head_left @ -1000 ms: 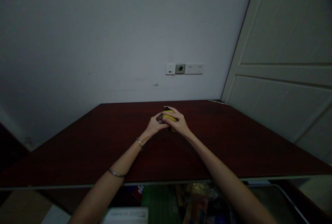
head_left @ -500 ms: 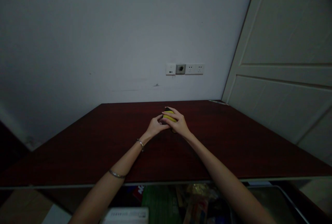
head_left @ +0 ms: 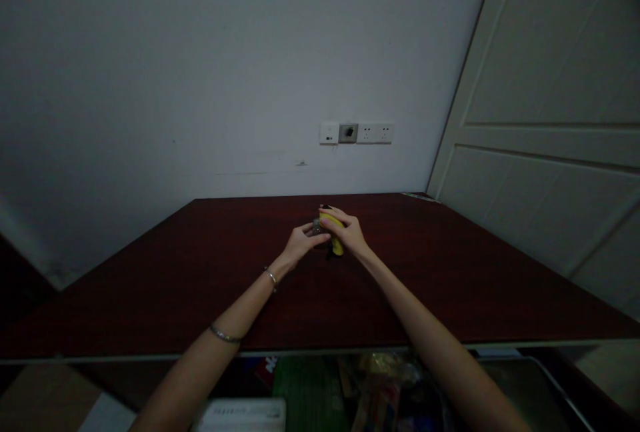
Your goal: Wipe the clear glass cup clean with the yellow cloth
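Observation:
Both my hands meet over the middle of a dark red wooden table (head_left: 200, 272). My right hand (head_left: 350, 233) is wrapped around a small yellow and black object (head_left: 336, 243), which stands tilted on the tabletop. My left hand (head_left: 301, 243) is closed in a pinch at the object's left end, where a small grey part (head_left: 317, 225) shows. What that part is I cannot make out in the dim light. A bracelet sits on my left wrist and a second band further up the forearm.
A white wall rises behind the table with a row of sockets (head_left: 356, 133). A pale panelled door (head_left: 545, 125) stands at the right. Below the table's front edge lie a white box (head_left: 240, 415) and several coloured packets (head_left: 350, 392).
My right hand has shifted slightly right and turned the yellow object more upright, so more of its lower end shows. My left hand's fingers stay at its left end.

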The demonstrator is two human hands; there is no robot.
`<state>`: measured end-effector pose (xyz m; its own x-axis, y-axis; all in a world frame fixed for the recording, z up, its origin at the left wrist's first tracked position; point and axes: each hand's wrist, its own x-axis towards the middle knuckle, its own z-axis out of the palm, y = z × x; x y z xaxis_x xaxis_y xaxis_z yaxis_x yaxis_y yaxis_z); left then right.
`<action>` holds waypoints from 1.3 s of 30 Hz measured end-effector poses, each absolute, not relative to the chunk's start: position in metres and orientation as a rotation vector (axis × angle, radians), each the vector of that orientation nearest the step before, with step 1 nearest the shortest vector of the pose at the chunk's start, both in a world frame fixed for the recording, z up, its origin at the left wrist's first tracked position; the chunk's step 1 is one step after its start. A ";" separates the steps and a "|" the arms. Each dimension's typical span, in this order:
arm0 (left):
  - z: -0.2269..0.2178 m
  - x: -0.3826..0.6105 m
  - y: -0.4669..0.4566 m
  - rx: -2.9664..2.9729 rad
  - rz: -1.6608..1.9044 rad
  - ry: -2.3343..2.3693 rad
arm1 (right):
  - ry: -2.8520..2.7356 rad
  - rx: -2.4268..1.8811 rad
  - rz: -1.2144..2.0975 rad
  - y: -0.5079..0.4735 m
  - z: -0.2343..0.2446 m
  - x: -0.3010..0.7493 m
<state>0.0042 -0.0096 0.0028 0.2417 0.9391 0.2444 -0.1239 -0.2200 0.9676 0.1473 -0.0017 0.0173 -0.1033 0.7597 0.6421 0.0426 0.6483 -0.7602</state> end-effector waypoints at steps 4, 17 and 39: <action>0.002 0.002 -0.008 1.403 1.235 0.823 | -1.638 -0.638 0.630 -0.007 0.020 0.147; -0.002 0.000 -0.002 1.747 1.255 0.973 | -1.745 -0.650 0.556 -0.009 0.021 0.148; 0.004 0.002 -0.008 1.418 1.232 0.827 | -1.440 -0.732 0.934 0.005 0.015 0.147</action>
<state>0.0017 -0.0079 0.0044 0.2350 0.9394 0.2496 -0.1242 -0.2257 0.9662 0.1472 0.0049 0.0146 -0.0926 0.8696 0.4851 -0.0881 0.4781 -0.8739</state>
